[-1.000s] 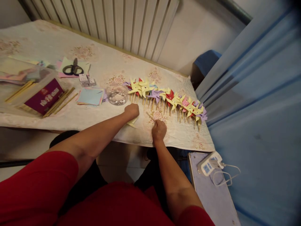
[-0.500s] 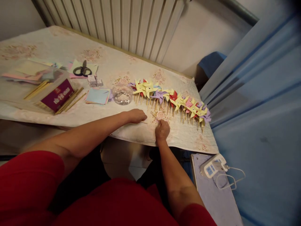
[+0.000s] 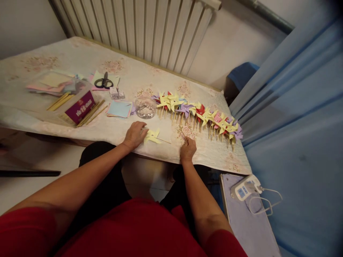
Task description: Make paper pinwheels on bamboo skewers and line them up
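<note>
A pale yellow paper pinwheel lies flat near the table's front edge, its thin stick pointing right. My left hand is just left of it, palm down with fingers apart. The fingertips reach the pinwheel's blades; whether they touch, I cannot tell. Further right, my right hand is closed in a pinch around a thin wooden stick, which pokes up and left from the fingers. Beyond both hands runs a row of finished pinwheels in yellow, red, purple and pink on sticks.
A clear round tub of small shiny metal pieces stands behind my left hand. Leftward lie stacked paper squares, small white boxes, black-handled scissors and a purple-labelled box with sticks. A power strip rests at lower right.
My left hand has moved left and opened, uncovering the yellow pinwheel on the table. My right hand stays nearly in place with its stick. The view has shifted slightly.
</note>
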Demonstrator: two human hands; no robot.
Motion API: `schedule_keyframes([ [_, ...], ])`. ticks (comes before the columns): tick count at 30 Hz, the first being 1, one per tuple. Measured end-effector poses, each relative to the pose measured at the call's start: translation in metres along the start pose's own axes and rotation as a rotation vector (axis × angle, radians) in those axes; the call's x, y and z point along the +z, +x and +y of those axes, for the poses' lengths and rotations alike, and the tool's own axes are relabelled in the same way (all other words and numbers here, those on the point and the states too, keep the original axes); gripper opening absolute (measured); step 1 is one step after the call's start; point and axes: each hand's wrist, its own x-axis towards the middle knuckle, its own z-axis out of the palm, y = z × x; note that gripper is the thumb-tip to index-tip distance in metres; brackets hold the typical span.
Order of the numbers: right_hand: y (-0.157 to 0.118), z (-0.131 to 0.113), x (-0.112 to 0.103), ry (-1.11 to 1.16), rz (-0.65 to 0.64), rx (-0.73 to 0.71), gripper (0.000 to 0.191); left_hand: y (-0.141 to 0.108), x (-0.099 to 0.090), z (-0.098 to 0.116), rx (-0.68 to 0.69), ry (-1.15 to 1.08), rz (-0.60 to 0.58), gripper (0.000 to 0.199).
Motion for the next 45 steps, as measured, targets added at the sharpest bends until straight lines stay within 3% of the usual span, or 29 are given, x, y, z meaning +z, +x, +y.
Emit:
schedule_keyframes([
  [5, -0.022, -0.014, -0.005, 0.056, -0.093, -0.041, 0.040, -0.034, 0.007, -0.021, -0.036, -0.035, 0.005, 0.039],
  [12, -0.040, -0.024, -0.011, 0.046, -0.256, -0.201, 0.043, -0.030, 0.023, -0.015, 0.020, 0.014, -0.008, 0.062],
  [18, -0.048, -0.030, -0.012, -0.051, -0.303, -0.244, 0.037, -0.030, 0.022, -0.011, 0.105, 0.073, -0.093, 0.048],
  [26, -0.049, -0.031, -0.011, -0.047, -0.267, -0.289, 0.034, -0.026, 0.027, -0.013, 0.225, 0.063, -0.092, 0.032],
  [45, -0.043, -0.043, -0.014, -0.171, -0.365, -0.322, 0.036, -0.023, 0.028, -0.012, 0.215, 0.101, -0.123, 0.030],
])
